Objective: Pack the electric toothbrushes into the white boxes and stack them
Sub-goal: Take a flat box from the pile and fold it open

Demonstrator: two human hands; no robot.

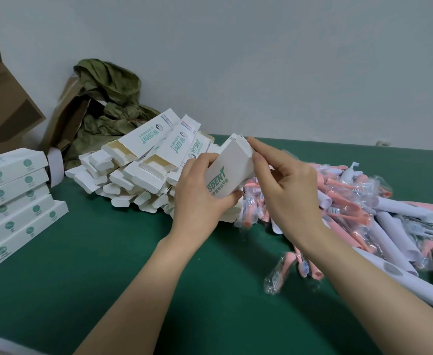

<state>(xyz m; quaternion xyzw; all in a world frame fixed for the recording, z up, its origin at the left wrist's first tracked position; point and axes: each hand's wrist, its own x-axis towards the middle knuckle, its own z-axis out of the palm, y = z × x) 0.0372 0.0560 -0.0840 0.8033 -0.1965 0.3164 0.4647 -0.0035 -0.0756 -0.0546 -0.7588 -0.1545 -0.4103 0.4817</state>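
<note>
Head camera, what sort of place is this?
Probably a small packing workstation: a stack of closed white cardboard boxes, a heap of open-ended white cartons and a pile of pink and white plastic electric toothbrushes.

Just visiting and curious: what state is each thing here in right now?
held box, lifted off the table
left hand, grips its lower end
right hand, pinches its top end
empty boxes, piled, flaps open
stacked boxes, closed
toothbrushes, loose heap, unboxed
brown carton, open

- An open brown cardboard carton (2, 103) stands at ten o'clock against the pale wall (261, 60).
- Crumpled olive-green wrapping (107, 98) lies in torn brown paper (64, 119) at eleven o'clock.
- A green table cover (107, 265) spreads toward six o'clock.
</note>
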